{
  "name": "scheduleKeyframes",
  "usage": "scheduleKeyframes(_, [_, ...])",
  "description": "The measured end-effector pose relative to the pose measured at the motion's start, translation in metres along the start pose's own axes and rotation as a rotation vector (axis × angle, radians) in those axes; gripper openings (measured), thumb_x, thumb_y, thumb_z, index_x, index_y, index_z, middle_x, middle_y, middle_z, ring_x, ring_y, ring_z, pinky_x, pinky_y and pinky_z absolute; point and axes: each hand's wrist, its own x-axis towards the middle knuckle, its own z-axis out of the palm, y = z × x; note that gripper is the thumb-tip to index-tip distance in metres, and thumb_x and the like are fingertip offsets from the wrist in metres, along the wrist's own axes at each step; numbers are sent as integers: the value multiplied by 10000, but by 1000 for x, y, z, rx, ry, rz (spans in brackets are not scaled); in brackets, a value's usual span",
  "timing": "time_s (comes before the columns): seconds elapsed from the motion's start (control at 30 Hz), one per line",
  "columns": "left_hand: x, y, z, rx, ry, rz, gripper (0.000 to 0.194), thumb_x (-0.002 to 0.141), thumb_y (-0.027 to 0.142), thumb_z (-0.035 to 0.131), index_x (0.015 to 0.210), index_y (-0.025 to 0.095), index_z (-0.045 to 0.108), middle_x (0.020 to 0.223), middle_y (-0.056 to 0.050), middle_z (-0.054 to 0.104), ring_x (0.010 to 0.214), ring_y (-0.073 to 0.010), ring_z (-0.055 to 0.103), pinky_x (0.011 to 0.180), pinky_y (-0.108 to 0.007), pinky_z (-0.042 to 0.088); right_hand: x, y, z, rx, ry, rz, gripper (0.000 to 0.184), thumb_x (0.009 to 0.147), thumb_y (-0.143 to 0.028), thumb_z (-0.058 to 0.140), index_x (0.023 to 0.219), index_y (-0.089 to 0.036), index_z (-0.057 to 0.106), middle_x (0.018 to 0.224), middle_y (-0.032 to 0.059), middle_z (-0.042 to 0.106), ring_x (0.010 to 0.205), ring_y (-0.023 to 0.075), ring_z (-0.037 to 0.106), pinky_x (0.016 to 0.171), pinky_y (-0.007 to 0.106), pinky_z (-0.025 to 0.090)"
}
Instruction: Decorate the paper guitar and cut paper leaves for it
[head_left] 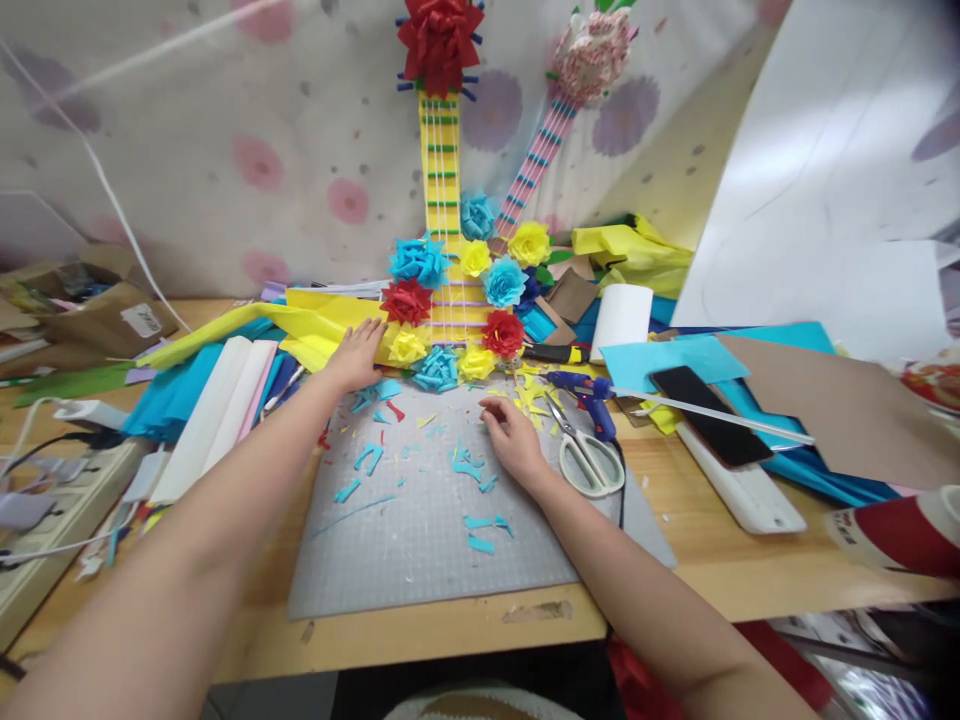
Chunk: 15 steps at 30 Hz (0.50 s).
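Note:
A yellow paper guitar (442,180) trimmed with crepe-paper flowers leans upright at the back of the grey cutting mat (330,575). My left hand (358,355) reaches to its lower left side, fingers stretched out over yellow crepe paper (304,350), close to a red flower (407,301). Whether the fingertips touch the guitar I cannot tell. Low over the mat, my right hand (514,437) has its fingers loosely bent and apart, with nothing seen in them. Beside it lie scissors (591,462), a blue glue gun (592,392) and yellow paper scraps (531,398).
Blue paper scraps (480,544) dot the mat. A phone (709,415) rests on a white case-like object (742,485) at right, near cardboard (817,400) and a red-and-white cup (900,535). Crepe rolls (206,410) and a power strip (67,520) stand left. Behind leans a pink guitar (536,165).

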Motion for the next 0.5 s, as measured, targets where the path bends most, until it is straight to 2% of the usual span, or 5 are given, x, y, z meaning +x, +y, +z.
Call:
scheduleKeyframes(0.1, [13,-6,2,45,-75,-6,831,681,326,530,1387,49,190,1452,-190,222,1339,-279,207,1082,-425,124,0,3,1,-55,-19,9,211,796,-243,433,953,-206,570,876,47,614,807,170,561,768,333,441])
scheduleKeyframes(0.23, [17,-13,4,111,-139,-28,727,701,327,493,1353,78,292,1352,-186,412,1229,-281,403,1047,-429,191,0,3,3,-95,-41,15,216,797,-239,428,952,-209,575,865,44,614,799,168,558,761,332,441])
scheduleKeyframes(0.37, [3,-19,0,188,-135,-73,493,718,208,444,1203,148,509,1150,-165,590,1077,-281,533,919,-375,347,0,2,3,-110,-39,6,213,792,-223,429,945,-209,577,852,40,614,785,163,559,756,324,441])
scheduleKeyframes(0.5, [-22,-30,-14,266,-93,-221,434,751,176,394,1146,170,574,993,-175,644,965,-292,582,779,-369,418,0,3,2,-126,-60,6,214,797,-227,428,952,-208,575,859,38,616,790,163,561,746,316,440])
